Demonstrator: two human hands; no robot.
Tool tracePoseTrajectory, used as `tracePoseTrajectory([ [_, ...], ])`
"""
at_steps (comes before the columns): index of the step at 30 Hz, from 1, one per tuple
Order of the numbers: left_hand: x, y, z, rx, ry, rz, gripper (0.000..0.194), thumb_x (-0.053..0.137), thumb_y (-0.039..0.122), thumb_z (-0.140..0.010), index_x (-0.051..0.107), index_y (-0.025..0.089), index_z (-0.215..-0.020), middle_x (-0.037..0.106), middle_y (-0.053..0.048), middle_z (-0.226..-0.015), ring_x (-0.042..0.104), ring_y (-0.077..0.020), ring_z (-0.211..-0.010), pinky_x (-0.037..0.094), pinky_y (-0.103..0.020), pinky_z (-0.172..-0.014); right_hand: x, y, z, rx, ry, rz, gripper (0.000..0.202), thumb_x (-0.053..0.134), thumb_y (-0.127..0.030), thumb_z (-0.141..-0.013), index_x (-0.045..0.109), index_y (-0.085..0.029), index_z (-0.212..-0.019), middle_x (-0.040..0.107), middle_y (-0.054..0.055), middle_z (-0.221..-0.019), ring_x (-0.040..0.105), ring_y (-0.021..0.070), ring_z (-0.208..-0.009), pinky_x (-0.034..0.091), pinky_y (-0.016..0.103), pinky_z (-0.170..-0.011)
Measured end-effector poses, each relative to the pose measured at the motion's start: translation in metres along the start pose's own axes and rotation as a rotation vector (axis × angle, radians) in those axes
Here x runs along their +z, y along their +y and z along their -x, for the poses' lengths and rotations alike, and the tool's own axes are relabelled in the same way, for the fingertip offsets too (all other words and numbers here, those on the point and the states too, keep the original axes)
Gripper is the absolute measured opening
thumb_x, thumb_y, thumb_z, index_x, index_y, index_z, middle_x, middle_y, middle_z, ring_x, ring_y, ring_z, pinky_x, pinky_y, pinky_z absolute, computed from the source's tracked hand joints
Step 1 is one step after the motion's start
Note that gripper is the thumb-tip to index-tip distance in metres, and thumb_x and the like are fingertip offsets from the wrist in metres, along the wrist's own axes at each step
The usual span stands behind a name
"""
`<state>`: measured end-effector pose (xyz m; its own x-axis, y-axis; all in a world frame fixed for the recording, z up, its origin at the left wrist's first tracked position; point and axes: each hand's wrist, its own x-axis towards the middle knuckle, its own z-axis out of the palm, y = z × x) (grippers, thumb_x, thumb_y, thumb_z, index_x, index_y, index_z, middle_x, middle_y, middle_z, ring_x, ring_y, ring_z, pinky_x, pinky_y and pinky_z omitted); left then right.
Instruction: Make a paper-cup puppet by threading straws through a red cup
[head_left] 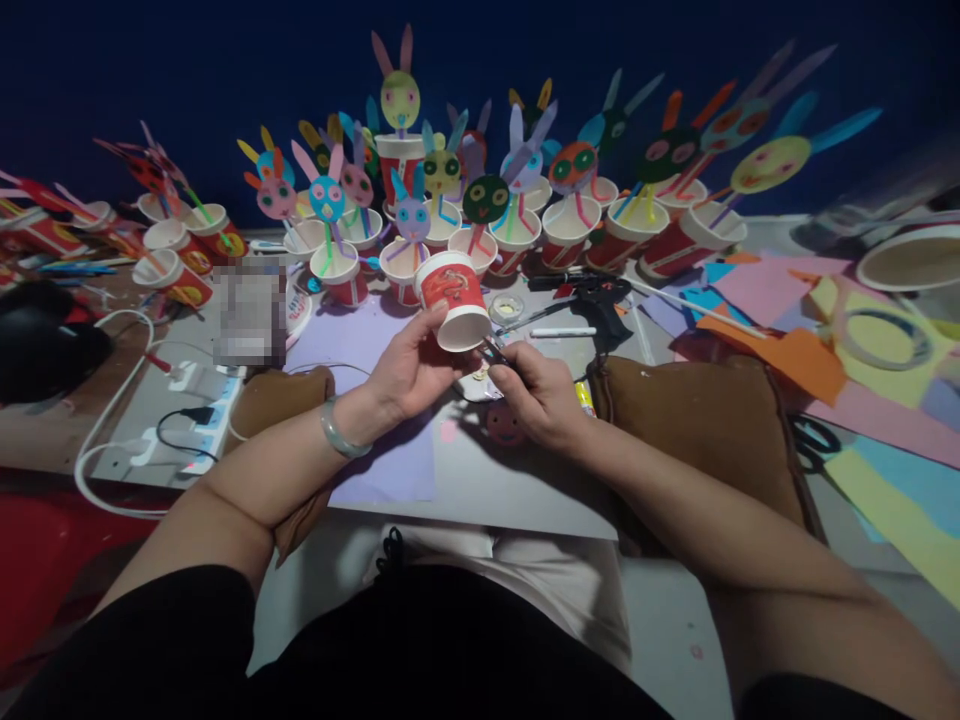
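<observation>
My left hand (409, 370), with a bracelet at the wrist, grips a red and white paper cup (452, 288) from the side and below. The cup is tilted, and its pale round end faces me. Close to that end, my right hand (536, 385) is closed around a slim dark tool (493, 350) whose tip points at the cup's lower edge. Most of the tool is hidden by the fingers, so its kind cannot be made out. Under the hands, a small round pink face (506, 425) lies on the table.
Behind stand several paper cups (570, 222) with rabbit-eared paper faces on bent straws. A black glue gun (600, 305) and a tape roll (506, 308) lie beyond my hands. Brown cushion (697, 430), scissors (814, 440) and coloured paper (795, 300) are right; a power strip (217, 415) is left.
</observation>
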<state>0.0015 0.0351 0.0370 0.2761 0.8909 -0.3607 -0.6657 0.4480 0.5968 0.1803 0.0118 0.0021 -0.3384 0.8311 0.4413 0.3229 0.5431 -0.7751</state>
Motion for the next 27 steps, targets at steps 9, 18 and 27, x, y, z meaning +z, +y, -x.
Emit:
tracePoseTrajectory([
  [9,-0.001,-0.003,-0.003,-0.065,0.034,-0.114,0.043,0.067,0.052,-0.088,0.073,0.016,-0.11,0.08,-0.011,-0.089,0.077,-0.0294,-0.095,0.063,-0.038,-0.079,0.003,-0.015,-0.003,0.242,-0.062,-0.303,0.057,0.051,-0.071,-0.099,0.05,-0.021,-0.072,0.045,-0.004,-0.061,0.04,0.0106,-0.058,0.035,0.026,-0.058],
  [18,-0.001,-0.006,0.0,-0.013,-0.017,-0.229,0.046,0.068,0.054,-0.088,0.073,0.016,-0.115,0.081,-0.012,-0.101,0.077,-0.0308,-0.108,0.062,-0.041,-0.093,0.009,-0.016,-0.004,0.482,-0.089,-0.752,0.058,0.066,-0.073,-0.089,0.047,-0.021,-0.069,0.037,-0.009,-0.052,0.027,0.0052,-0.044,0.02,0.021,-0.04],
  [27,-0.005,-0.012,-0.004,0.056,-0.04,-0.307,0.046,0.07,0.053,-0.089,0.073,0.021,-0.121,0.081,-0.01,-0.105,0.077,-0.0249,-0.1,0.061,-0.033,-0.082,0.0,-0.031,-0.006,0.848,-0.157,-1.065,0.038,0.052,-0.053,-0.104,0.049,-0.022,-0.082,0.032,-0.013,-0.044,0.018,0.0049,-0.032,0.022,0.017,-0.034],
])
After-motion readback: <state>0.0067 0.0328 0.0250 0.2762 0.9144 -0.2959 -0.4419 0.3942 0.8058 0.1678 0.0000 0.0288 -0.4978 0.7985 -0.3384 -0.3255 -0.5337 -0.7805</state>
